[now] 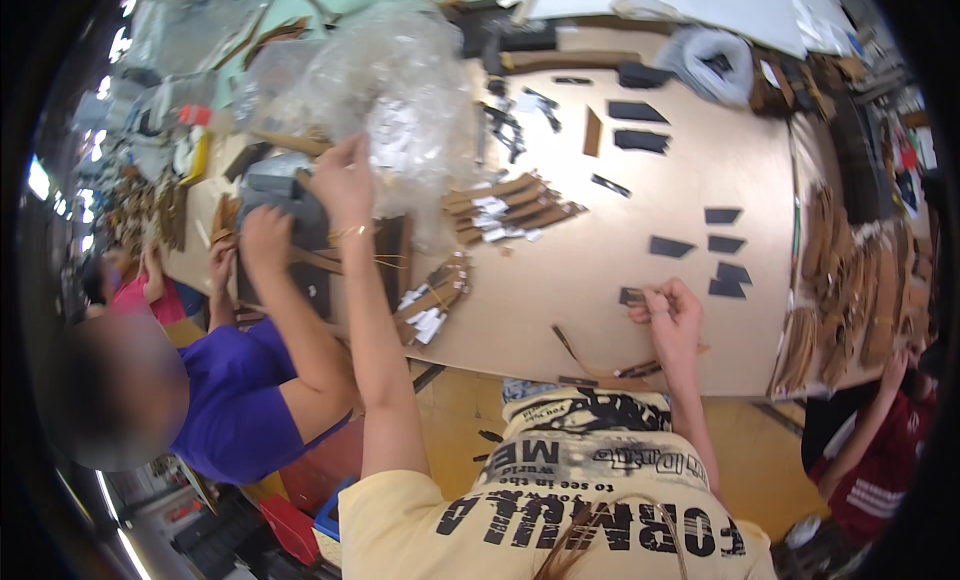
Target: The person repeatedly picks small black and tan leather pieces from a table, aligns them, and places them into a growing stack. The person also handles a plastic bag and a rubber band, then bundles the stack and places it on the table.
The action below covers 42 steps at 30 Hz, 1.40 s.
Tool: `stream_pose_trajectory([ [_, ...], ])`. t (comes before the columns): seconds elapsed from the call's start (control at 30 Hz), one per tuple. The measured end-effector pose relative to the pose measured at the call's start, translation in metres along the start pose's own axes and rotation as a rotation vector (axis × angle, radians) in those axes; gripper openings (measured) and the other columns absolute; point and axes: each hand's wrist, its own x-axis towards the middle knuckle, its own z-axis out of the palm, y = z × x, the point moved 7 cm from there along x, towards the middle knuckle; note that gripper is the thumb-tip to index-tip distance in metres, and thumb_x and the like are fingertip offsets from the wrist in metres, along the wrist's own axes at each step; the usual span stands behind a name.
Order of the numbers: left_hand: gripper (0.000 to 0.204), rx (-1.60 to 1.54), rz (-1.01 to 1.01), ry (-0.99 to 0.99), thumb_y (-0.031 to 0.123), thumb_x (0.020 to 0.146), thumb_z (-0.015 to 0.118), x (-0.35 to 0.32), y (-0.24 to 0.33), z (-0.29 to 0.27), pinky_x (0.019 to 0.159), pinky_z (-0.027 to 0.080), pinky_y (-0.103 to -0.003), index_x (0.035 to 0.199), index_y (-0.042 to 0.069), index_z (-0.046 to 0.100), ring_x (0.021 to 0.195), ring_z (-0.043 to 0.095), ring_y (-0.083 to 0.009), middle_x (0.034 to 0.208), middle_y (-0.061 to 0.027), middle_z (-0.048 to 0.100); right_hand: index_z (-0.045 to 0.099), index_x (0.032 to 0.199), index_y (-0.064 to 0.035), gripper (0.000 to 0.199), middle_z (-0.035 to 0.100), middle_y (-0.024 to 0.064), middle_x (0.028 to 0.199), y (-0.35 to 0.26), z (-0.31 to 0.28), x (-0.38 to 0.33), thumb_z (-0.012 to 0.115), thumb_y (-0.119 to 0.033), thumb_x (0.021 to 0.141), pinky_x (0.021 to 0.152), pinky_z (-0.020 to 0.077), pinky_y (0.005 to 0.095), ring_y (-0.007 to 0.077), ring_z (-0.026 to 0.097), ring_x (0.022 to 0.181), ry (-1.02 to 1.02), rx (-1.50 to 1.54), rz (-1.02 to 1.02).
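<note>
Crinkled clear plastic bag (400,90) at the table's far left, left hand (343,180) reaching up, fingers pinching its lower edge. Right hand (672,315) curled narrow around a small flat dark piece (632,297) on the tan tabletop (620,240). Matte black rectangles (722,245) and brown cardboard strips (510,208) lie nearby.

plastic bag (400,90) left on table (640,210); dark pieces (722,245) right
</note>
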Motion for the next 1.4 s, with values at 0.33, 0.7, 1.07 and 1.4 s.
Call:
stream_pose_trajectory([
  [0.33,0.014,-0.634,-0.279,-0.897,0.008,0.087,0.071,-0.264,0.149,0.095,0.064,0.055,-0.026,0.095,-0.003,0.073,0.069,0.069,-0.0139,0.080,-0.0124,0.073,0.051,0.079,-0.0020,0.018,0.065,0.0093,0.075,-0.001,-0.001,0.001,0.057,-0.006,0.096,0.060,0.0558,0.0254,0.0149,0.068,0.065,0.003,-0.025,-0.021],
  [0.7,0.009,-0.675,-0.158,-0.760,-0.001,0.083,0.073,-0.273,0.153,0.102,0.066,0.058,-0.024,0.091,-0.005,0.074,0.067,0.068,-0.0131,0.087,-0.0118,0.068,0.063,0.091,0.0067,0.008,0.068,0.0069,0.081,-0.001,0.003,-0.010,0.062,-0.001,0.091,0.068,0.0550,0.0229,0.0102,0.067,0.075,-0.003,-0.012,-0.075],
  [1.07,0.009,-0.550,-0.023,-0.698,0.001,0.083,0.073,-0.273,0.159,0.095,0.055,0.049,-0.025,0.091,-0.002,0.075,0.058,0.059,-0.0124,0.080,-0.0083,0.064,0.064,0.112,0.0096,0.032,0.067,0.0125,0.096,-0.032,0.013,-0.021,0.066,-0.001,0.082,0.072,0.0577,0.0289,0.0179,0.068,0.079,-0.084,-0.403,-0.381],
  [1.4,0.024,-0.668,0.035,-1.066,-0.002,0.090,0.062,-0.259,0.141,0.107,0.058,0.047,-0.027,0.112,-0.001,0.071,0.065,0.057,-0.0106,0.082,-0.0083,0.061,0.064,0.119,0.0055,0.046,0.056,0.0124,0.118,-0.039,0.056,-0.048,0.064,-0.011,0.077,0.087,0.0448,0.0391,0.0257,0.054,0.104,-0.063,-1.291,-0.611],
])
